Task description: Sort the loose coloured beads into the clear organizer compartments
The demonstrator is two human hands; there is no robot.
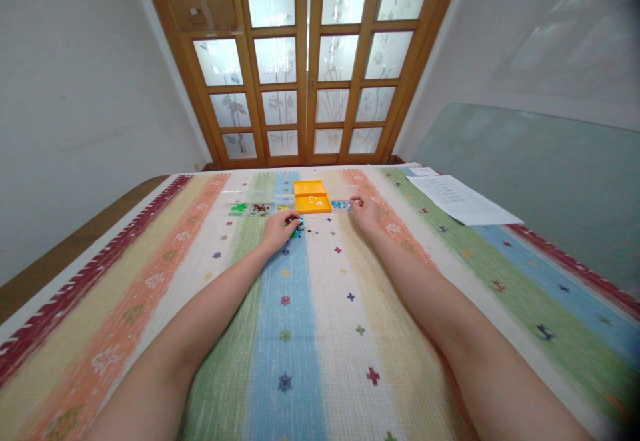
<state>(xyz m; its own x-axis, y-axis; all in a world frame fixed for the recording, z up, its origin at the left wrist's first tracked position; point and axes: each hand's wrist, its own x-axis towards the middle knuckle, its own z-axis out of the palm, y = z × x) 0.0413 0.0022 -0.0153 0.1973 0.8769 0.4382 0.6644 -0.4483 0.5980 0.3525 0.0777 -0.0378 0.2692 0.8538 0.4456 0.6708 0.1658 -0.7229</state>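
Observation:
My left hand (pixel 281 229) rests beside a small pile of mixed pieces (pixel 297 231), its fingers bent at the pile; what they hold, if anything, is too small to tell. My right hand (pixel 366 212) is at the right end of the clear box, over blue pieces (pixel 341 205), with thumb and fingertips together. An open yellow box (pixel 313 203) with small white pieces inside stands between the hands. Left of it, compartments of a clear box hold green pieces (pixel 239 209), brown pieces (pixel 261 209) and yellow pieces (pixel 283 208).
A striped, patterned cloth (pixel 300 334) covers the table. White paper sheets (pixel 457 199) lie at the right. Behind the table stand wooden doors (pixel 309 61) with frosted panes, and a pale green panel (pixel 540 181) is at the right.

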